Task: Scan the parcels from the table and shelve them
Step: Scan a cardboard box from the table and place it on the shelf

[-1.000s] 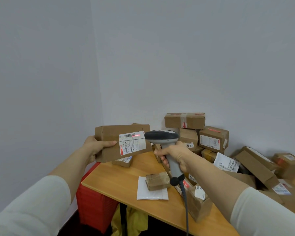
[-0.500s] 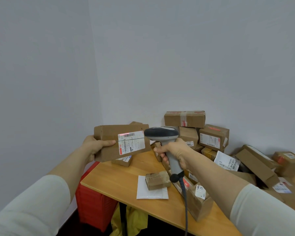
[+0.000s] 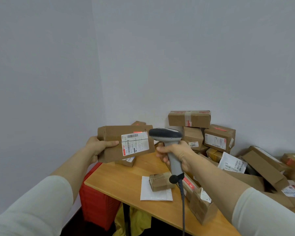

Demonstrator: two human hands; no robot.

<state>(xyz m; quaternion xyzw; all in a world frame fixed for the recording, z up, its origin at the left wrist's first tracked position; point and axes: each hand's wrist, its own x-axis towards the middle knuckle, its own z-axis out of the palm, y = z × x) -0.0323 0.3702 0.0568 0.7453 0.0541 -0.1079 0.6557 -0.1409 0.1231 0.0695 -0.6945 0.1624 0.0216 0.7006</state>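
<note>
Head view: my left hand holds the long brown cardboard parcel above the desk's left corner, fingers clamped on its end, a red line on its white label. My right hand grips the grey handheld scanner beside it. More cardboard boxes crowd the desk's far edge.

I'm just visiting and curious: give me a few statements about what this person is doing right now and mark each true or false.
1. The left hand holds a brown parcel up off the table. True.
2. The right hand grips a pair of scissors. False: it grips a grey barcode scanner.
3. A red scan line falls near the top of the parcel's white label. True.
4. The table holds only one parcel. False: many parcels are piled at its right and back.
5. A red crate stands beside the table. True.
</note>
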